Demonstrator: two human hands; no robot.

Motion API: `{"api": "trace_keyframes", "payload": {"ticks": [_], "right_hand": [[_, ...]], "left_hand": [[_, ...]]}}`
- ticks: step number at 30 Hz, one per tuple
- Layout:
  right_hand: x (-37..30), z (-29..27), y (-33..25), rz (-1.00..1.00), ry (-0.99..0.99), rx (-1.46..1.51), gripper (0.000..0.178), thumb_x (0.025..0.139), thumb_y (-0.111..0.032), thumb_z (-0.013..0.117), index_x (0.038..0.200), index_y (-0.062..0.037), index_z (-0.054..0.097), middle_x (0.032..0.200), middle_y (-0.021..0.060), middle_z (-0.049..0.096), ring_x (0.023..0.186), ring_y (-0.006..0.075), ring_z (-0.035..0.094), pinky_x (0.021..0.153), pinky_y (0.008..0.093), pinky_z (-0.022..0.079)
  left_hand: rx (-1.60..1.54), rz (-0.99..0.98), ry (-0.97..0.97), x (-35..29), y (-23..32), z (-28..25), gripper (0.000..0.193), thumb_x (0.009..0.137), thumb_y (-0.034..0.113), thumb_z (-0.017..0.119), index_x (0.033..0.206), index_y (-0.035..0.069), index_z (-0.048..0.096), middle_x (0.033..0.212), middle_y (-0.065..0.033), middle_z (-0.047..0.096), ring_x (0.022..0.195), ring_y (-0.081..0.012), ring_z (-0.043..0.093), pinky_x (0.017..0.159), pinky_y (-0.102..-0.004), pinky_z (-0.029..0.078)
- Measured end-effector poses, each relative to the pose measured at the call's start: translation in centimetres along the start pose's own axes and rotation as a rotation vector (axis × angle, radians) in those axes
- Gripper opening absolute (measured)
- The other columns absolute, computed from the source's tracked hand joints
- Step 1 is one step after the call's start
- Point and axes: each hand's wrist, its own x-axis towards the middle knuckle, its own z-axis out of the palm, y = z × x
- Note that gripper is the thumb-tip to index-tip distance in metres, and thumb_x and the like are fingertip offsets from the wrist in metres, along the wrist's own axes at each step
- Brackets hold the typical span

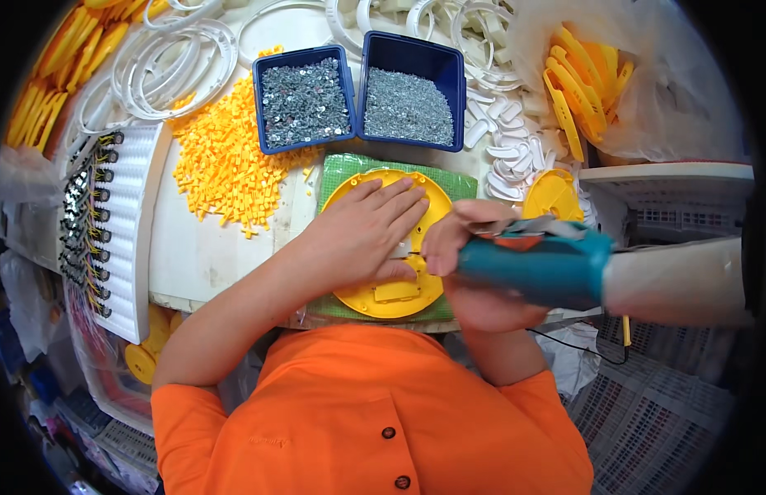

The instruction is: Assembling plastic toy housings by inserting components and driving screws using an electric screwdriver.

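A round yellow plastic disc [437,202] lies on a green mat [463,183] at the table's front edge. My left hand [362,227] rests flat across its left half, fingers stretched out and pressing on it. From the right, my right hand [457,252] is closed round the front of a teal electric screwdriver [540,260], held sideways and slightly blurred. Its thin tip points at the disc beside my left thumb; whether it touches a screw is too small to tell. A raised rectangular part shows on the disc's near side.
Two blue bins [263,142] [455,124] of small metal parts stand behind the mat. Loose yellow pieces [226,177] are heaped left, near a white tray [144,190] of wired parts. White rings [185,66], white clips [515,157] and a yellow piece [554,196] lie around.
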Motion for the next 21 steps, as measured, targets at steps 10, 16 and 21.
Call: {"api": "trace_keyframes", "payload": {"ticks": [10, 16, 21], "right_hand": [[4.8, -0.9, 1.3, -0.199, -0.043, 0.043, 0.107, 0.083, -0.087, 0.045, 0.137, 0.0062, 0.05, 0.081, 0.0117, 0.063, 0.075, 0.0211, 0.058, 0.077, 0.0352, 0.046], [5.6, -1.3, 2.7, -0.268, -0.15, 0.15, 0.097, 0.088, -0.075, 0.047, 0.132, 0.0113, 0.053, 0.09, 0.0164, 0.065, 0.083, 0.0227, 0.062, 0.079, 0.0317, 0.048], [5.1, -1.2, 2.7, -0.196, -0.064, 0.037, 0.095, 0.087, -0.079, 0.044, 0.128, 0.0064, 0.055, 0.083, 0.0144, 0.063, 0.076, 0.0237, 0.06, 0.075, 0.0361, 0.048]], "left_hand": [[-0.007, -0.069, 0.03, -6.5, 2.6, -2.4, 0.059, 0.087, 0.039, 0.073, 0.136, 0.008, 0.062, 0.146, -0.0067, 0.059, 0.137, -0.0253, 0.055, 0.114, -0.0472, 0.039], [0.002, -0.1, 0.117, -7.4, 2.8, -0.8, 0.052, 0.089, 0.034, 0.073, 0.133, 0.008, 0.065, 0.146, -0.005, 0.06, 0.137, -0.0239, 0.055, 0.115, -0.0456, 0.038], [-0.008, -0.101, 0.132, -7.4, 2.6, -0.7, 0.05, 0.087, 0.031, 0.073, 0.132, 0.009, 0.066, 0.144, -0.0048, 0.061, 0.136, -0.0235, 0.056, 0.115, -0.0452, 0.038]]}}
